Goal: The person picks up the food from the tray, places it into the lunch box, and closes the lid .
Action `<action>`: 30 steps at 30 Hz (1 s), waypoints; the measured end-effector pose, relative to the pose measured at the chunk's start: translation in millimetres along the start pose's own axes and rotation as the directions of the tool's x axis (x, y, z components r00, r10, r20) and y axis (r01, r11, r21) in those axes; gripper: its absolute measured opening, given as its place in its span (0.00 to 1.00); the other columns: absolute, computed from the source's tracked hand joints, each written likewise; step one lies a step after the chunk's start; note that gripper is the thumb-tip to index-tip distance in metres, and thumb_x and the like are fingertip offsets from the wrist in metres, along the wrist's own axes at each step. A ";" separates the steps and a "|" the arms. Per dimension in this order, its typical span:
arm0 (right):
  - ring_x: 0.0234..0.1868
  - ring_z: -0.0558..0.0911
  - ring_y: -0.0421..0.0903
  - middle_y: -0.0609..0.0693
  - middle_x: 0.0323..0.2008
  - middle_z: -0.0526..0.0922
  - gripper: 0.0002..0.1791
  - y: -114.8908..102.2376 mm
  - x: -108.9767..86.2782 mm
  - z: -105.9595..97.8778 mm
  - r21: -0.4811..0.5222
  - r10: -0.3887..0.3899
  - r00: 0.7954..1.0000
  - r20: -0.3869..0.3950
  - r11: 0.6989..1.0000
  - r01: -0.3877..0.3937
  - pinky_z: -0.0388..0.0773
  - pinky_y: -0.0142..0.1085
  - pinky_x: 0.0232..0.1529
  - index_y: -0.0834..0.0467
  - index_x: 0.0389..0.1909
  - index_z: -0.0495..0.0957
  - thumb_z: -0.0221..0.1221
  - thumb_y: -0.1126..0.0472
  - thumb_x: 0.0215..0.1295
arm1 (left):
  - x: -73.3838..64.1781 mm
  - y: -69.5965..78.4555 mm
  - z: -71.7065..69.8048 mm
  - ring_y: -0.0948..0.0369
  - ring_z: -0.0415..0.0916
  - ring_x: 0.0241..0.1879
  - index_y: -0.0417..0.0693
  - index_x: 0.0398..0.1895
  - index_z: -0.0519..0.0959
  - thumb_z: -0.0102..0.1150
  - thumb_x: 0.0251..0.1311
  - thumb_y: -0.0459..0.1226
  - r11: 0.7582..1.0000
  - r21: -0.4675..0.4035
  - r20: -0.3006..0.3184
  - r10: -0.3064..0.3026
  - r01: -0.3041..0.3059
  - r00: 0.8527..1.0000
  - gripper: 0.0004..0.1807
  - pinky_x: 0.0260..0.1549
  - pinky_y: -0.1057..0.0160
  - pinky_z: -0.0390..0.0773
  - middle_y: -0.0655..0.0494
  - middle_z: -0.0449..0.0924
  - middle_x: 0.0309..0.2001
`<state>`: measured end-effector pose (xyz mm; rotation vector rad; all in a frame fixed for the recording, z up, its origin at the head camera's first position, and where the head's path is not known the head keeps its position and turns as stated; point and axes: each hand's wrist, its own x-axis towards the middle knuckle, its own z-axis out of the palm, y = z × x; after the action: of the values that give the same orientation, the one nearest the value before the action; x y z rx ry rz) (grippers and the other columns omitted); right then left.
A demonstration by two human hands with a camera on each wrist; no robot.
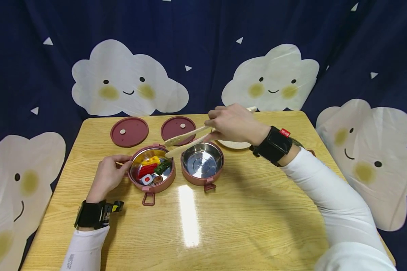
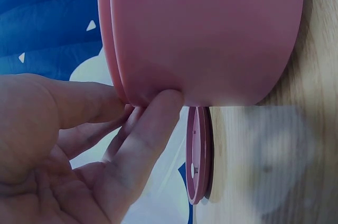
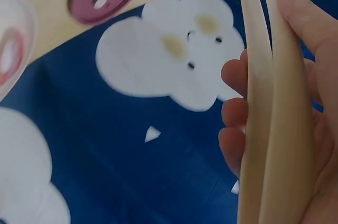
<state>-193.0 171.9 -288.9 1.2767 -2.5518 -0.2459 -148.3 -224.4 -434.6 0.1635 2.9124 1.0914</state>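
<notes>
My left hand (image 1: 108,175) grips the rim of a pink round lunch container (image 1: 164,185) with a steel inside, the thumb against its outer wall (image 2: 206,39). Inside lie toy food pieces: a yellow one (image 1: 150,161), a red one (image 1: 147,171), a dark green one (image 1: 162,166), a white sushi-like one (image 1: 147,179) and a small brown round one (image 1: 158,180). My right hand (image 1: 235,122) holds beige tongs (image 3: 288,102), fingers on one arm and thumb on the other. The tips stand apart over the container's right rim, with nothing between them.
A second pink container (image 1: 198,181), with bare steel inside, stands just to the right. Two dark red lids (image 1: 133,133) (image 1: 173,128) lie behind the containers. A beige plate (image 1: 235,144) shows partly under my right hand. Another rounded item (image 1: 297,143) is mostly hidden by my right wrist.
</notes>
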 end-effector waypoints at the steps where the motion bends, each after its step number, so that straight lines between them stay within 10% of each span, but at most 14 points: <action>1: 0.27 0.79 0.47 0.46 0.26 0.79 0.24 4.7 -4.6 -0.2 0.002 0.012 1.000 -0.013 1.000 -0.012 0.73 0.39 0.21 0.51 0.32 0.86 0.66 0.32 0.64 | -0.1 0.1 -0.1 0.56 0.77 0.32 0.34 0.57 0.85 0.60 0.75 0.34 1.000 0.000 -0.001 0.001 -0.001 1.000 0.15 0.22 0.69 0.70 0.34 0.87 0.49; 30: 0.25 0.82 0.46 0.52 0.31 0.88 0.24 73.2 -130.4 19.9 0.033 0.330 0.944 -0.031 0.944 -0.329 0.75 0.42 0.19 0.55 0.43 0.92 0.75 0.40 0.56 | -0.4 -0.8 -1.3 0.57 0.76 0.29 0.34 0.57 0.85 0.59 0.75 0.35 1.000 -0.018 -0.001 -0.002 0.002 1.000 0.15 0.21 0.69 0.70 0.34 0.86 0.49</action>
<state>-180.1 320.7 -309.9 0.8316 -2.6916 -0.1169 -148.0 -225.8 -434.2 0.1599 2.9021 1.1168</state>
